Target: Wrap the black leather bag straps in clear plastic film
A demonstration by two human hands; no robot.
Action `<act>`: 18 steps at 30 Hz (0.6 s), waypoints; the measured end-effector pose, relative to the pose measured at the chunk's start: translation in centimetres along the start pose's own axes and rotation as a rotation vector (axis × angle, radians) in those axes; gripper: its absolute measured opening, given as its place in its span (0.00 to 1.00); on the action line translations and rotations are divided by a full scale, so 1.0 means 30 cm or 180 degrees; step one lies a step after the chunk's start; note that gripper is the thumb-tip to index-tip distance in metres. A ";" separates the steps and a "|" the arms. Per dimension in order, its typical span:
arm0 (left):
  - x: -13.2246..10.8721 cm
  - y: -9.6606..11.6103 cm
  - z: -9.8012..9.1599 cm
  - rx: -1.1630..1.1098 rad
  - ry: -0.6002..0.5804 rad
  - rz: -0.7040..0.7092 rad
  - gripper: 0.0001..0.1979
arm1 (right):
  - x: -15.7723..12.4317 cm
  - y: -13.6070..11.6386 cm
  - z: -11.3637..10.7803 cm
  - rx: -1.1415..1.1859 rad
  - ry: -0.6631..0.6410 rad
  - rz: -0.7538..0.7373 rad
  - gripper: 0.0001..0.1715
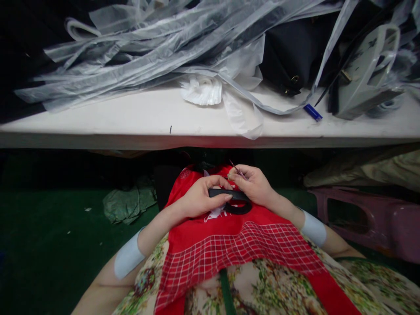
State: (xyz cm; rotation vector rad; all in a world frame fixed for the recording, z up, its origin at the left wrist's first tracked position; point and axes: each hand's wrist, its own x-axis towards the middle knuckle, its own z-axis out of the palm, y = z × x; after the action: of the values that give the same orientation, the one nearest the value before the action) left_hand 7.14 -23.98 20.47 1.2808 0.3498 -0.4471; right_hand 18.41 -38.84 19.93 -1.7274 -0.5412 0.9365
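Note:
Both hands work above the red apron on my lap. My left hand is closed round a black looped strap, thumb on top, and the loop curves to the right beneath my right hand. In the closed fingers of my right hand is a thin pointed metal tool, its tip sticking out up and to the left. The kind of tool is too small to make out. The two hands are close together, just apart from the table's front edge.
The white table carries long clear plastic strips, a white roll, a black bag, a small blue object and a pale tape dispenser-like device. A pink stool stands right; crumpled green cloth lies on the floor.

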 end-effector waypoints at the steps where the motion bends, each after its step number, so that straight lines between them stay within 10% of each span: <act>1: -0.002 0.000 0.001 0.0003 -0.0077 -0.0041 0.14 | 0.007 0.000 0.003 0.0010 0.0057 0.0010 0.17; 18: 0.007 0.000 -0.015 0.0018 -0.0394 -0.0229 0.16 | -0.057 0.053 -0.173 -0.0439 0.0369 0.0139 0.24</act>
State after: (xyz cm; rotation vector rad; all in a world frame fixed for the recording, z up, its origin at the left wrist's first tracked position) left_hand 7.33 -23.58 20.24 1.2423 0.2911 -0.5862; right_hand 21.43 -43.66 19.74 -1.9114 -0.5034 0.8399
